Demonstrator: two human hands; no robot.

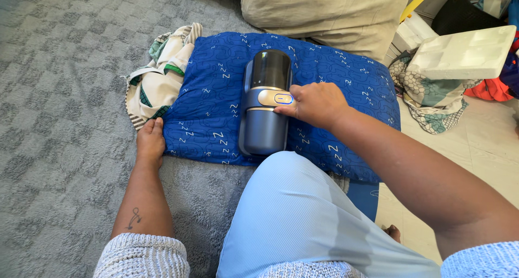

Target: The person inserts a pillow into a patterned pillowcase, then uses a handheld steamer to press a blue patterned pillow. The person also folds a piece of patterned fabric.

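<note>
Nearest the camera, a bent knee in light blue trousers (pixel 303 218) is seen just in front of the blue pillow (pixel 216 105), with grey knitted sleeves at both forearms. The pillow, patterned with small white marks, is laid flat on the grey checked carpet (pixel 65 94) and is taken here as the landmark. At its near left corner, the left hand (pixel 150 143) is pressed flat, fingers extended and nothing grasped, so that the pillow's edge is pinned to the carpet. On top of the pillow, near its middle, a handheld vacuum (pixel 265 102) with a dark clear dust cup and a blue-grey body is rested lengthwise. The right hand (pixel 314 104) is laid against the vacuum's right side, the fingers curled loosely beside the lit oval button (pixel 283 98) and a fingertip set at or on it; the body is touched rather than fully clasped. By judgement, the work seems at an early stage: the machine is placed and steadied, yet no swept track is visible on the fabric. Tucked under the pillow's far left corner, a striped cream and green cloth (pixel 159 75) is seen. Beyond the pillow a beige cushion (pixel 324 13) is lying, and to the far right a white foam block (pixel 465 54) on patterned cloth.
</note>
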